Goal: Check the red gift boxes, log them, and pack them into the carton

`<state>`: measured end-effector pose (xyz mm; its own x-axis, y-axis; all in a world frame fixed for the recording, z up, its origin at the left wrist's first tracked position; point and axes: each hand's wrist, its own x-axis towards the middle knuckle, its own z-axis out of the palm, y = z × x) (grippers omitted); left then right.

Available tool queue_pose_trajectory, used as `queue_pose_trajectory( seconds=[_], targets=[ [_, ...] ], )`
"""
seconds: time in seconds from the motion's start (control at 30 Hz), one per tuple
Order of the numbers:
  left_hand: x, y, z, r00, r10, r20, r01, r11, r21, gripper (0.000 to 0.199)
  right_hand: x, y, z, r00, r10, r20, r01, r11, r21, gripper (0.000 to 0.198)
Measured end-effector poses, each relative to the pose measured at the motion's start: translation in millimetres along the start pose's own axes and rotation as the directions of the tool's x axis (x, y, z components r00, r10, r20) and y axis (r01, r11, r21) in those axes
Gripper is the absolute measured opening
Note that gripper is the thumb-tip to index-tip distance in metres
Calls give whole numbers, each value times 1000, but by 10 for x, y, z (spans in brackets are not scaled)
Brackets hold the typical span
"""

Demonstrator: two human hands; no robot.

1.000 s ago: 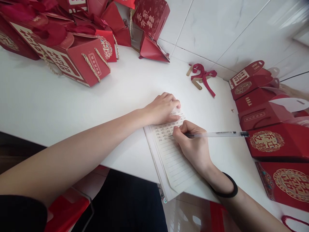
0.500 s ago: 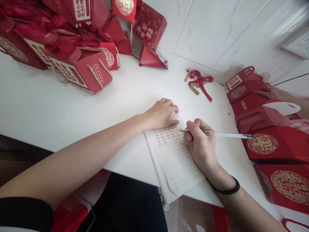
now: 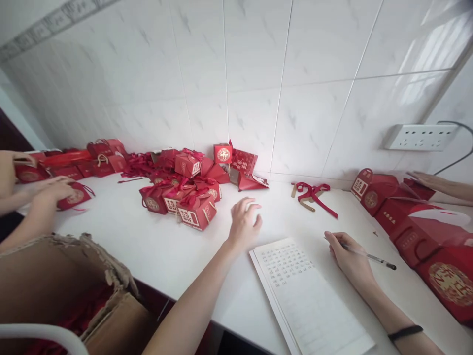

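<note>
- Beneath both hands, a white table (image 3: 121, 212) is provided as support; firm, flat backing is best kept under the paper.
- To the right of the right hand, a row of boxes (image 3: 401, 222) is lined up; the elbow and wrist should be kept clear of it.
- Beyond and left of the left hand, a pile (image 3: 190, 212) of red boxes is heaped; gentle reaching is advised there, as light boxes are probably easily knocked.
- Between the hands, toward the body, the pad (image 3: 310, 301) is laid at a slant. Upper lines are filled, lower ones blank; even rows would be helped by starting right after the last entry.
- Just beyond the pad's far left corner, the left hand (image 3: 246, 222) is held empty, fingers curved and parted. Steadier paper would be had if its edge were pressed down.
- Right of the pad, the pen (image 3: 369, 256) is gripped between thumb and fingers of the right hand (image 3: 349, 254). Its tip is held off the page; a light, low grip is suited to small writing.
</note>
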<state>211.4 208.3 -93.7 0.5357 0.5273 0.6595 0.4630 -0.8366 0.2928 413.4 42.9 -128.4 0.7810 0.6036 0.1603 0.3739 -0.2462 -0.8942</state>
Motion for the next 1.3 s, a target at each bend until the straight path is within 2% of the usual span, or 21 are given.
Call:
queue_pose_trajectory(
  seconds=[0.07, 0.1, 0.13, 0.2, 0.23, 0.27, 0.33, 0.4, 0.47, 0.53, 0.6, 0.67, 0.73, 0.87, 1.0, 1.1, 1.17, 1.23, 1.3],
  targets=[
    [11, -170, -232, 974, -154, -166, 176, 977, 124, 30, 7, -3, 3, 1000, 3, 19, -3, 1000, -1, 46],
    [7, -270, -340, 936, -244, -254, 288, 945, 155, 37, 7, -11, 8, 1000, -5, 24, 5, 1000, -6, 46],
    [-3, -375, -436, 880, -334, -339, 402, 902, 157, 46, 7, -21, 13, 999, -15, 28, 15, 1000, -14, 46],
    [-38, -582, -581, 728, -503, -466, 598, 799, 72, 63, 5, -42, 24, 999, -31, 37, 32, 999, -27, 46],
    [-60, -674, -628, 664, -572, -482, 658, 753, 13, 69, 5, -51, 28, 998, -37, 42, 38, 999, -27, 46],
    [-85, -754, -660, 623, -630, -464, 696, 717, -40, 74, 6, -57, 30, 998, -39, 46, 40, 999, -25, 46],
    [-135, -868, -685, 588, -717, -375, 736, 666, -119, 80, 8, -64, 31, 998, -31, 57, 33, 999, -21, 47],
    [-188, -922, -678, 590, -749, -302, 741, 650, -167, 82, 11, -67, 29, 998, -14, 61, 15, 1000, -22, 48],
    [-253, -926, -660, 614, -741, -271, 717, 667, -201, 82, 12, -69, 27, 998, 3, 57, -1, 1000, -23, 48],
    [-344, -889, -651, 669, -708, -225, 662, 706, -251, 82, 11, -70, 26, 999, 4, 54, -3, 1000, -23, 48],
    [-467, -819, -663, 739, -660, -134, 586, 728, -355, 83, 9, -67, 29, 999, 0, 52, 2, 1000, -28, 47],
    [-615, -719, -707, 815, -580, -2, 507, 715, -481, 85, 11, -56, 33, 998, -23, 51, 24, 999, -26, 46],
    [-774, -597, -781, 865, -481, 144, 469, 669, -577, 86, 13, -38, 36, 998, -51, 45, 51, 999, -11, 46],
    [-1062, -336, -971, 887, -302, 350, 462, 554, -692, 85, -22, -29, 16, 995, -64, 77, 59, 996, 64, 48],
    [-1258, -107, -1105, 880, -118, 460, 460, 451, -765, 85, -224, -201, -6, 973, -187, 137, 166, 974, 156, 52],
    [-1346, 12, -1147, 871, -60, 488, 452, 487, -747, 94, -522, -477, 38, 951, -236, 200, 188, 955, 231, 53],
    [-1388, 58, -1156, 901, -98, 424, 412, 501, -761, 95, -751, -673, 100, 913, -269, 308, 178, 939, 294, 51],
    [-1416, 88, -1166, 925, -245, 289, 376, 501, -779, 80, -948, -832, 171, 854, -321, 409, 177, 920, 351, 48],
    [-1428, 120, -1188, 885, -429, 183, 413, 539, -734, 58, -1078, -937, 235, 818, -348, 458, 160, 902, 400, 45]
  ],
)
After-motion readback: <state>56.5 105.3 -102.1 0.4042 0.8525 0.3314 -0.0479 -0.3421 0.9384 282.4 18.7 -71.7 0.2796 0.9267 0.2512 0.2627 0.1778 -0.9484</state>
